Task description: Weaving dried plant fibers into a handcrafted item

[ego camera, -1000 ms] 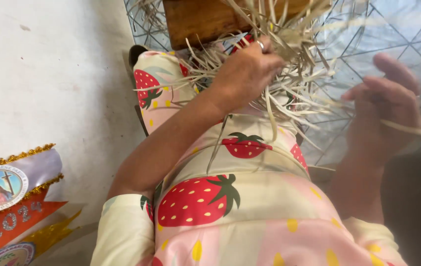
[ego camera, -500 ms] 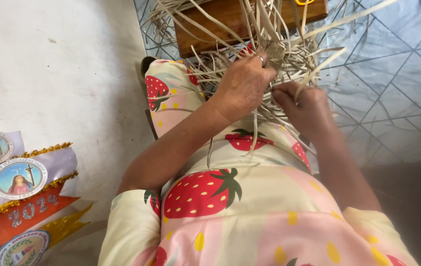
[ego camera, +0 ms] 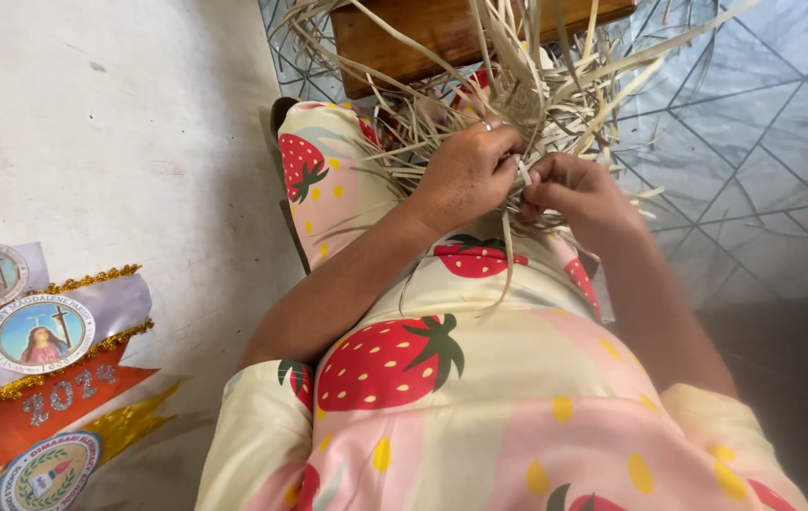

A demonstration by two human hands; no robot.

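Nearest is the person's lap, covered by a cream and pink dress (ego camera: 480,407) printed with big red strawberries, which fills the lower middle of the view. At the near left, on the pale floor (ego camera: 111,142), lie sashes (ego camera: 40,369) in white, orange and yellow with gold trim and round picture badges, well apart from the hands. Farther in, over the knees, both hands meet in a tangle of dry straw strips (ego camera: 536,95). The left hand (ego camera: 465,175), with a ring on one finger, is curled shut around a bunch of strips, its knuckles pressed into the tangle. The right hand (ego camera: 579,194) sits just right of it, touching it, fingertips pinched closed on a strip between the two hands. Loose strips fan out far and to both sides, and a few hang down over the dress between the forearms; they hide most of both hands' fingers and the far part of the lap. Beyond the tangle, at the far edge, stands a brown wooden block (ego camera: 423,38), half covered by the strips. To the right lies a shiny sheet (ego camera: 764,151) with a pattern of dark lines, reaching from the far edge to the right arm.
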